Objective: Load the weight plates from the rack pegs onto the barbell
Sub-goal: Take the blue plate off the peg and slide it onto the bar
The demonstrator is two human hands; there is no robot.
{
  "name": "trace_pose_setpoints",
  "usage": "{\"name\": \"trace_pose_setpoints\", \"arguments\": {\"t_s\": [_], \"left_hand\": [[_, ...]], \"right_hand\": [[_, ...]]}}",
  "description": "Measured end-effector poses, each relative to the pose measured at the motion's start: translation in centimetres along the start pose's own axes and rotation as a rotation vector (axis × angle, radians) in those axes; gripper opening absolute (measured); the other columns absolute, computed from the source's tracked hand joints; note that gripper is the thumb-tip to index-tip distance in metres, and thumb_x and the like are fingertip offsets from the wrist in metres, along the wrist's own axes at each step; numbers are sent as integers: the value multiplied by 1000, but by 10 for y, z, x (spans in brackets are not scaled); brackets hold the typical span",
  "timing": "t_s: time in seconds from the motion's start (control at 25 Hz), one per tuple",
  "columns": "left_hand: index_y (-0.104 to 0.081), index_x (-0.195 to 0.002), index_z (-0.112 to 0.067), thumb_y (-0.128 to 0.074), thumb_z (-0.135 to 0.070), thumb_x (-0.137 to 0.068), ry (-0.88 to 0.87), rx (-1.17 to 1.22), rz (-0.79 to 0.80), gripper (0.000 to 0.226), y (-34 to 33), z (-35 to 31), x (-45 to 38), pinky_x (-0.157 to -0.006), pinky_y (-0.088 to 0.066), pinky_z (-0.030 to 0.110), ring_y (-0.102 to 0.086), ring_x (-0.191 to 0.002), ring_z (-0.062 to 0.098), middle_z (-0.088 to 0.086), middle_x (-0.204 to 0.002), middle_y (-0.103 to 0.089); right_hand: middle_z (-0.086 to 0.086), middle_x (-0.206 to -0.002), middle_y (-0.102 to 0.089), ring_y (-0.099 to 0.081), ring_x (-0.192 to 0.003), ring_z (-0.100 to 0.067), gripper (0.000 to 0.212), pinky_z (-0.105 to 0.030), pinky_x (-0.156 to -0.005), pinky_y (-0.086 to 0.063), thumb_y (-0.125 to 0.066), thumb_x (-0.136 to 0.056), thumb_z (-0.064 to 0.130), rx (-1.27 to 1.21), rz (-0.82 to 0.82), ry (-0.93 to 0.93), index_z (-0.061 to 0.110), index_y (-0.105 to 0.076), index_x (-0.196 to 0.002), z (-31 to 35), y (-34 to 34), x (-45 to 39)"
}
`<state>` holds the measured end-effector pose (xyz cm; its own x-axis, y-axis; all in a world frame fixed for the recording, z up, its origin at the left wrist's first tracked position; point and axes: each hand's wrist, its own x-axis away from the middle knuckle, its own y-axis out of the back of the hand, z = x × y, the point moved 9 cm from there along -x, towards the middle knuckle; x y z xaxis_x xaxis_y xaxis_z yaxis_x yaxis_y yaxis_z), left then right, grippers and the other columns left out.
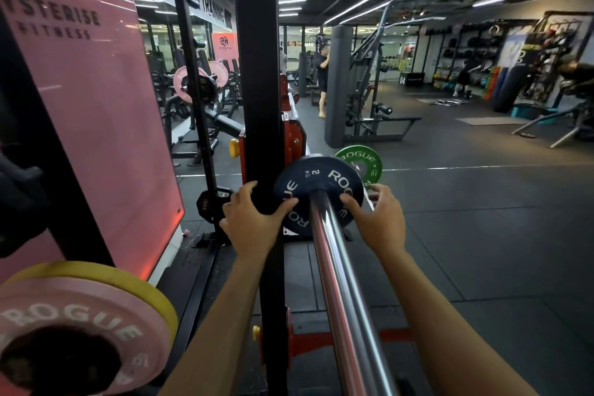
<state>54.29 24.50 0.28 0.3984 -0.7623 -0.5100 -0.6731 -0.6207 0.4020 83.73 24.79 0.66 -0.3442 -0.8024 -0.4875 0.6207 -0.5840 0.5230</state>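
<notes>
Both hands (254,222) (379,219) gripping blue plate (316,183), barbell sleeve (340,283) pointing away.

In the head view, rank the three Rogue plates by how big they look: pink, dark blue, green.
1. Pink round Rogue plate, bottom left; it is nearest the camera, so true size is unsure.
2. Dark blue 2 kg plate on the chrome barbell sleeve, held by left hand and right hand.
3. Green plate, behind it, partly hidden.

Two bare forearms, left hand (254,219) and right hand (377,219) without sleeves, gloves, rings or watch.
</notes>
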Motion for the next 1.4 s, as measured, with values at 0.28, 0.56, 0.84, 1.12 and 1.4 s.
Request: {"name": "trace_pose_setpoints", "arguments": {"t_s": [0.28, 0.56, 0.84, 1.12, 1.4], "left_hand": [[-58, -122, -28, -61, -80, -71, -129, -16, 70, 73, 60, -35, 86, -96, -46, 50, -49, -116, 20, -5, -123, -60], [-59, -123, -29, -59, -76, -76, -156, 31, 114, 66, 129, -68, 204, -96, -47, 47, -49, -117, 17, -9, -124, -59], [-61, -120, -29, -52, -71, -81, -162, 75, 82, 58, 193, -97, 290, -97, -45, 49, -51, -112, 15, -10, -121, -61], [-57, -123, -29, -51, -67, -84, -230, 47, 99, 55, 240, -112, 305, -101, -43, 49, -47, -119, 16, -7, -126, -59], [-62, -121, -19, -51, -65, -84, -253, -94, -40, 60, 392, -34, 286, -90, -44, 39, -54, -108, 29, 5, -115, -64]], "right_hand": [[-3, -126, -61, -50, -116, -21, 66, -44, -94, -47, -55, -85, 64, 10, -11, 141, 17, -52, -132, 18, 74, 84], [0, -132, -58, -47, -123, -19, 64, -43, -100, -46, -52, -89, 64, -12, 42, 154, 21, -51, -136, 21, 153, 193], [1, -130, -58, -48, -121, -17, 62, -40, -97, -47, -52, -89, 62, -58, 50, 136, 24, -50, -136, 29, 228, 278], [3, -134, -56, -46, -124, -16, 65, -34, -99, -43, -48, -89, 65, 6, 29, 231, 24, -48, -140, 79, 248, 326], [-2, -127, -60, -48, -121, -22, 59, -36, -92, -47, -51, -91, 61, 41, 73, 433, 22, -51, -136, 218, 165, 392]]}}
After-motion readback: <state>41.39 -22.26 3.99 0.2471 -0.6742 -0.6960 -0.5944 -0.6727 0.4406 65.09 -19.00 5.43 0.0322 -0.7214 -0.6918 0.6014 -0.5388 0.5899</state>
